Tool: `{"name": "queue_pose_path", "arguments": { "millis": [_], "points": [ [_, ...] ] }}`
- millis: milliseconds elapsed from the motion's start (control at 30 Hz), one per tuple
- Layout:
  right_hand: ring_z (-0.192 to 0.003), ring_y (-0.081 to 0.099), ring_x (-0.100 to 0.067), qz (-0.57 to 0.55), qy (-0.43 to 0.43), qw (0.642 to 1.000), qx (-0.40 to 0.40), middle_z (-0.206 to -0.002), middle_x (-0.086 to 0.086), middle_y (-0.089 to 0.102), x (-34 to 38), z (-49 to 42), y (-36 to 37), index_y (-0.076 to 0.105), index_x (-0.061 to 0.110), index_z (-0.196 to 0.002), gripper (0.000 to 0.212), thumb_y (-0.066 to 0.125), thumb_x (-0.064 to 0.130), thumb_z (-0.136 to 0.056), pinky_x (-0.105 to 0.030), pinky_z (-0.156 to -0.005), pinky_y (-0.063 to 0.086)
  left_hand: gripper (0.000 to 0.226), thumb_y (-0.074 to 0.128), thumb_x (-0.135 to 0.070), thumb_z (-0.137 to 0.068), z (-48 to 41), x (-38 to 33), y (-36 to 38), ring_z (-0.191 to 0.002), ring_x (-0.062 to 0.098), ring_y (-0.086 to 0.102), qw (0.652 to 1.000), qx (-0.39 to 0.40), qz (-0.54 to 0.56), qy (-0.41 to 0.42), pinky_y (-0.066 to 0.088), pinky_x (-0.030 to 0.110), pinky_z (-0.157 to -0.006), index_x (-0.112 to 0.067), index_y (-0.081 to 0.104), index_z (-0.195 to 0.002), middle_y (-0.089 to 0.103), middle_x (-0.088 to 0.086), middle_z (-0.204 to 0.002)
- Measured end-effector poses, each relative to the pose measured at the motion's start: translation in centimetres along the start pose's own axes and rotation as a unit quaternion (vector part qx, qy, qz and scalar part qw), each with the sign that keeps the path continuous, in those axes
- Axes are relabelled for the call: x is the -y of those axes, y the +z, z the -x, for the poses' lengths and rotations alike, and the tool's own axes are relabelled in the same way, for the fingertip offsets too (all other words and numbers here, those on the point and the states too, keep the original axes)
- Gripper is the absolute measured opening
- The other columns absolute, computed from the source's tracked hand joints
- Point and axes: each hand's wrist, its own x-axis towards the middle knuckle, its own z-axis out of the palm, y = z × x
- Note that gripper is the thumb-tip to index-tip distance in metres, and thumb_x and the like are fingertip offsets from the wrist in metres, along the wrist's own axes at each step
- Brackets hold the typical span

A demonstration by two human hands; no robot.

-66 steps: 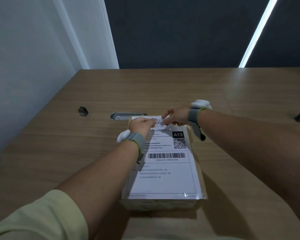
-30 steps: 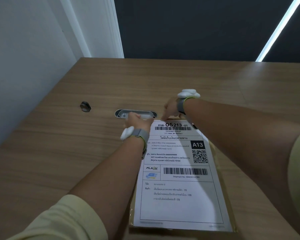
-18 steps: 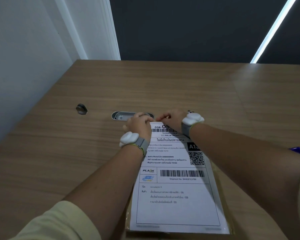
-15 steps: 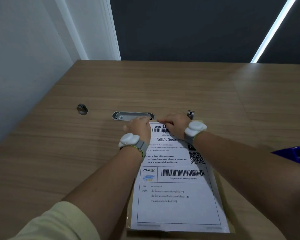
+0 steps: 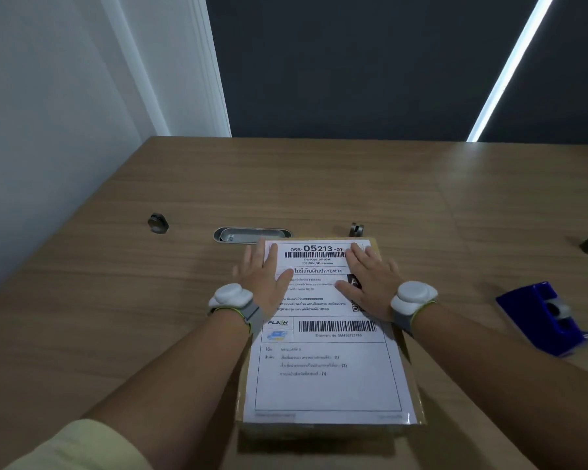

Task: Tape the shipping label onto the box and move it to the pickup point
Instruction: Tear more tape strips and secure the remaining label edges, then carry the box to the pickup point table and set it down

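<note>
**A:** Which step is this?

**B:** The taping, by the look of it. The box point(image 5: 319, 432) lies flat on the worktop point(image 5: 150, 317), right in front of the person. The shipping label point(image 5: 323, 378) covers nearly its whole top.

**A:** And the hands?

**B:** Both lie flat on the label's far end, fingers straight, grasping nothing. The left hand point(image 5: 265, 276) is at the left corner and the right hand point(image 5: 367, 279) at the right corner.

**A:** Pressing it down?

**B:** I judge so: smoothing that far edge onto the box. I can't make out any clear tape there. A glossy strip shows along the near edge, which may be tape.

**A:** What does the next move call for?

**B:** If a side is loose, more tape from the blue tape dispenser point(image 5: 547, 317), which sits well apart to the right on the worktop. Otherwise the hands need to go to the box's sides, grip it, lift it level and carry it off. The pickup point isn't in view, so I can't say which way.
</note>
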Motion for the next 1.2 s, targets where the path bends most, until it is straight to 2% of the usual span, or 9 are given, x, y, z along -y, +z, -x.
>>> {"name": "queue_pose_path", "arguments": {
  "millis": [133, 300, 433, 600, 667, 767, 833, 933, 1200],
  "points": [
    [-0.149, -0.003, -0.019, -0.013, 0.013, 1.0, -0.001, -0.162, 0.005, -0.004, -0.6, 2.2, 0.0, 0.005, 0.021, -0.152, 0.078, 0.028, 0.062, -0.091, -0.054, -0.114, 0.012, 0.066, 0.023, -0.057, -0.097, 2.8, -0.7, 0.5, -0.147, 0.023, -0.016, 1.0, -0.005, -0.013, -0.015, -0.001, 0.052, -0.116, -0.029, 0.004, -0.153, -0.014, -0.006, -0.161],
    [-0.148, 0.006, -0.022, -0.057, 0.017, 0.998, -0.023, -0.162, -0.002, 0.003, -0.8, 3.7, 0.8, 0.011, 0.014, -0.151, 0.081, 0.031, 0.062, -0.089, -0.051, -0.113, 0.025, 0.066, 0.027, -0.056, -0.096, 4.6, -0.4, 1.1, -0.148, 0.027, -0.009, 0.999, 0.0, 0.036, -0.02, 0.012, 0.048, -0.118, -0.029, 0.005, -0.152, -0.009, -0.007, -0.161],
    [-0.149, 0.004, -0.02, -0.184, 0.02, 0.982, -0.024, -0.161, -0.004, -0.006, -0.5, 5.5, 1.3, 0.005, 0.011, -0.152, 0.08, 0.045, 0.047, -0.093, -0.033, -0.119, 0.014, 0.067, 0.03, -0.053, -0.096, 6.7, -0.4, 1.7, -0.149, 0.022, 0.004, 0.994, -0.019, 0.104, -0.025, 0.018, 0.04, -0.119, -0.025, 0.006, -0.153, -0.011, -0.01, -0.16],
    [-0.145, 0.019, -0.016, -0.276, -0.012, 0.959, -0.067, -0.161, 0.002, -0.001, -0.1, 8.4, 1.5, 0.016, 0.019, -0.15, 0.07, 0.051, 0.038, -0.092, -0.019, -0.106, 0.02, 0.067, 0.034, -0.054, -0.095, 10.4, -1.8, 2.2, -0.146, 0.022, 0.018, 0.987, -0.05, 0.133, -0.075, 0.031, 0.04, -0.112, -0.029, 0.009, -0.152, -0.013, -0.009, -0.16],
    [-0.139, 0.03, -0.016, -0.302, -0.04, 0.951, -0.06, -0.159, 0.005, 0.01, 0.0, 9.7, 1.4, 0.021, 0.023, -0.147, 0.069, 0.052, 0.042, -0.089, -0.023, -0.105, 0.027, 0.068, 0.033, -0.056, -0.095, 12.4, -2.5, 2.3, -0.145, 0.021, 0.022, 0.983, -0.06, 0.137, -0.103, 0.033, 0.038, -0.111, -0.03, 0.008, -0.152, -0.014, -0.009, -0.16],
    [-0.119, 0.051, -0.018, -0.36, -0.014, 0.932, -0.043, -0.139, 0.004, 0.043, -0.3, 10.8, 1.8, 0.03, 0.03, -0.137, 0.062, 0.054, 0.046, -0.082, -0.04, -0.098, 0.045, 0.069, 0.032, -0.058, -0.094, 14.3, -3.1, 2.3, -0.131, 0.022, 0.044, 0.976, -0.059, 0.141, -0.152, 0.045, 0.035, -0.099, -0.032, 0.005, -0.152, -0.011, -0.01, -0.16],
    [-0.113, 0.057, -0.019, -0.405, 0.008, 0.914, -0.017, -0.126, 0.009, 0.057, -0.4, 11.6, 2.1, 0.025, 0.033, -0.14, 0.063, 0.057, 0.041, -0.086, -0.035, -0.095, 0.045, 0.07, 0.034, -0.057, -0.094, 15.6, -3.7, 2.4, -0.126, 0.023, 0.049, 0.969, -0.076, 0.158, -0.177, 0.045, 0.034, -0.097, -0.032, 0.004, -0.151, -0.006, -0.009, -0.161],
    [-0.123, 0.052, -0.022, -0.431, 0.024, 0.902, 0.02, -0.132, 0.004, 0.056, -0.5, 13.0, 2.3, 0.0, 0.026, -0.152, 0.086, 0.058, 0.038, -0.09, -0.023, -0.093, 0.035, 0.07, 0.038, -0.051, -0.095, 18.2, -4.7, 3.0, -0.137, 0.021, 0.036, 0.952, -0.104, 0.192, -0.214, 0.035, 0.032, -0.107, -0.027, 0.004, -0.152, -0.003, -0.006, -0.161],
    [-0.121, 0.053, -0.019, -0.451, -0.009, 0.891, 0.058, -0.134, 0.008, 0.056, 0.6, 15.3, 3.7, 0.01, 0.034, -0.15, 0.084, 0.064, 0.038, -0.086, -0.028, -0.1, 0.04, 0.07, 0.038, -0.055, -0.094, 25.3, -5.8, 4.1, -0.13, 0.027, 0.044, 0.918, -0.127, 0.199, -0.318, 0.041, 0.032, -0.097, -0.033, 0.004, -0.151, 0.011, 0.002, -0.159]
  ]
}}
